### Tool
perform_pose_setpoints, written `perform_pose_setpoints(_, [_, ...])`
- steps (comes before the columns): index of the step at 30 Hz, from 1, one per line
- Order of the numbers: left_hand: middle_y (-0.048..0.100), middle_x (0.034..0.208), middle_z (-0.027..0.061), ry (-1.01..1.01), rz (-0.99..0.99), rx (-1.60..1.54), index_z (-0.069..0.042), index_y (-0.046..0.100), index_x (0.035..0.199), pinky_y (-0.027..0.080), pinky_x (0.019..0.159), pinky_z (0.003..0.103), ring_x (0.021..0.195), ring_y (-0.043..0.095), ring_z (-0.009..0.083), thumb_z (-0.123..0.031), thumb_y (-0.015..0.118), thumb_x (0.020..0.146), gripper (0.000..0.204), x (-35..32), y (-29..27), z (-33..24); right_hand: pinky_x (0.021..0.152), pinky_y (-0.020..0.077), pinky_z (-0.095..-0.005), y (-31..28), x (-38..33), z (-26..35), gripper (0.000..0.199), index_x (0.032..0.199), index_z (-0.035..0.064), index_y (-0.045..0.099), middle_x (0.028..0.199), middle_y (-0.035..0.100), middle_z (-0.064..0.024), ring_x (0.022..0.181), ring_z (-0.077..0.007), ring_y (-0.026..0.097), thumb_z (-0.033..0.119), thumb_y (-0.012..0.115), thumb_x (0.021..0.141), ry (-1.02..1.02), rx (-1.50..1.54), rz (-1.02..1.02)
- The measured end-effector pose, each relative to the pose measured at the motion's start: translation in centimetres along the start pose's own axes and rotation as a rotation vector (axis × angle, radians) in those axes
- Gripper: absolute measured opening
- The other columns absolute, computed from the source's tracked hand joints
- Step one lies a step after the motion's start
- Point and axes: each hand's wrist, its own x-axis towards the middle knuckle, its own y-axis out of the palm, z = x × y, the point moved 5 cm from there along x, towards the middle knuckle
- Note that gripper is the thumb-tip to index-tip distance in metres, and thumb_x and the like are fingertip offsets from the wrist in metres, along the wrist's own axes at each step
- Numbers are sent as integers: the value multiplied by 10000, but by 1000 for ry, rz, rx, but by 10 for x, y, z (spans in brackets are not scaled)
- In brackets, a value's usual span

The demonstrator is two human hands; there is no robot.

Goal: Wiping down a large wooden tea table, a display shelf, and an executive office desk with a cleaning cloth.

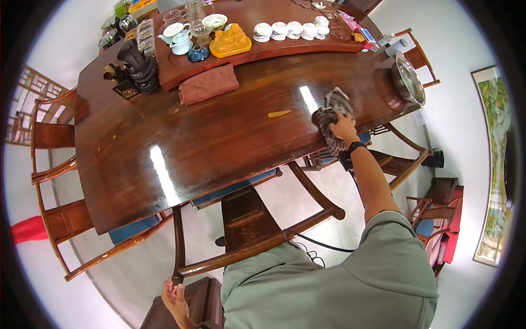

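Cloth, grey and bunched, lies near the counter's right front edge under our right hand, whose grip presses down on it. We judge flat, overlapping strokes wipe best. Our left hand hangs low, grip loosely spread, holding nothing.

Bright, glary tabletop; possibly overhead light

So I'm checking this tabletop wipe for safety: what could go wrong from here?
The right hand presses a cloth on the table close to the metal bowl at its end; a wider sweep might knock it. The yellow scrap could be pushed off the edge. Leaning far, with the left hand on a chair, might tip it.
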Motion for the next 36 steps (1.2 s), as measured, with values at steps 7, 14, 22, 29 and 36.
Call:
perform_pose_setpoints(7, [667, 988, 31, -27, 9, 1, -18, 618, 1179, 480, 741, 246, 891, 616, 112, -266, 754, 883, 409, -2, -5, 10, 1048, 410, -560, -1, 55, 40, 604, 1403, 176, 495, 1486, 381, -190, 1357, -462, 336, 249, 594, 812, 324, 81, 28])
perform_pose_setpoints(14, [671, 990, 32, -112, 15, -6, -27, 615, 1187, 482, 739, 242, 900, 616, 108, -241, 740, 895, 383, -4, 6, -14, 1031, 421, -557, -15, 100, 191, 624, 1404, 198, 492, 1467, 401, -201, 1354, -475, 348, 272, 619, 797, -5, 1, 45])
perform_pose_setpoints(22, [658, 1013, 51, -113, -29, -28, 0, 611, 1176, 476, 744, 243, 880, 599, 111, -222, 752, 883, 394, -7, 6, -15, 1017, 435, -570, 5, 69, 282, 606, 1361, 230, 547, 1430, 466, -133, 1300, -425, 426, 223, 630, 760, -434, -39, -55])
perform_pose_setpoints(29, [636, 1048, 49, -118, -14, -54, 16, 603, 1157, 456, 750, 231, 881, 565, 93, -224, 775, 865, 415, -1, 3, -6, 985, 451, -564, 5, 24, 215, 632, 1329, 270, 562, 1474, 411, -117, 1310, -408, 403, 152, 663, 717, -930, -36, 9])
perform_pose_setpoints(36, [601, 1055, 33, -100, 4, -121, 36, 599, 1203, 451, 803, 232, 906, 549, 98, -92, 713, 894, 353, 2, 2, -2, 1001, 462, -527, 17, -41, 144, 658, 1336, 240, 533, 1426, 412, -169, 1272, -440, 412, 131, 661, 701, -754, -40, 24])
